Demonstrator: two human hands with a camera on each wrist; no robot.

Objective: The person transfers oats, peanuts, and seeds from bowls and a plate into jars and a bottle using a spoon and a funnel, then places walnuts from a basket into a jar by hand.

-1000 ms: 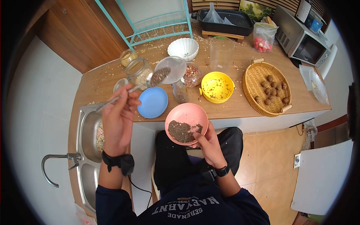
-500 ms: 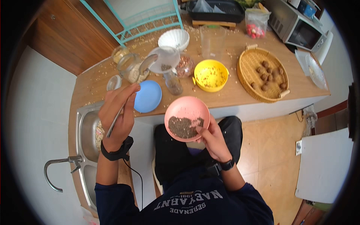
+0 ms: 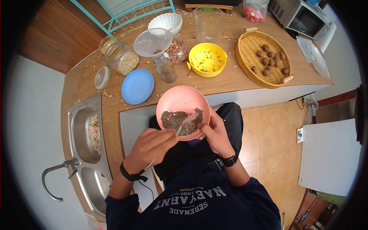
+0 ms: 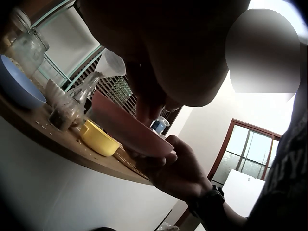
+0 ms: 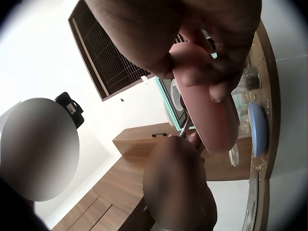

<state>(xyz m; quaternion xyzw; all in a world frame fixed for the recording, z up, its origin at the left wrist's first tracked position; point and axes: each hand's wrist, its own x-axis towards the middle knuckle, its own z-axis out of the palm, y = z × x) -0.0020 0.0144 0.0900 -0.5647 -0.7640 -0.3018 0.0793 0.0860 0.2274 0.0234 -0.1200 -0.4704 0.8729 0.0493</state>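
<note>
In the head view a pink bowl with dark small seeds is gripped at its right rim by the right hand, thumb over the rim. The left hand pinches a metal spoon, whose bowl end is among the seeds. Beyond the pink bowl, a funnel sits in the mouth of a clear bottle. The right wrist view shows the right fingers spread under the pink bowl; in the left wrist view its underside is tilted.
On the counter are a blue plate, a yellow bowl, a jar of oats, a jar of nuts, a white bowl, a clear container and a wicker tray with walnuts. The sink is at left.
The left hand has moved from beside the blue plate down and right, bringing the spoon from over the funnel into the pink bowl. The head view has shifted, so the counter items appear higher and further left.
</note>
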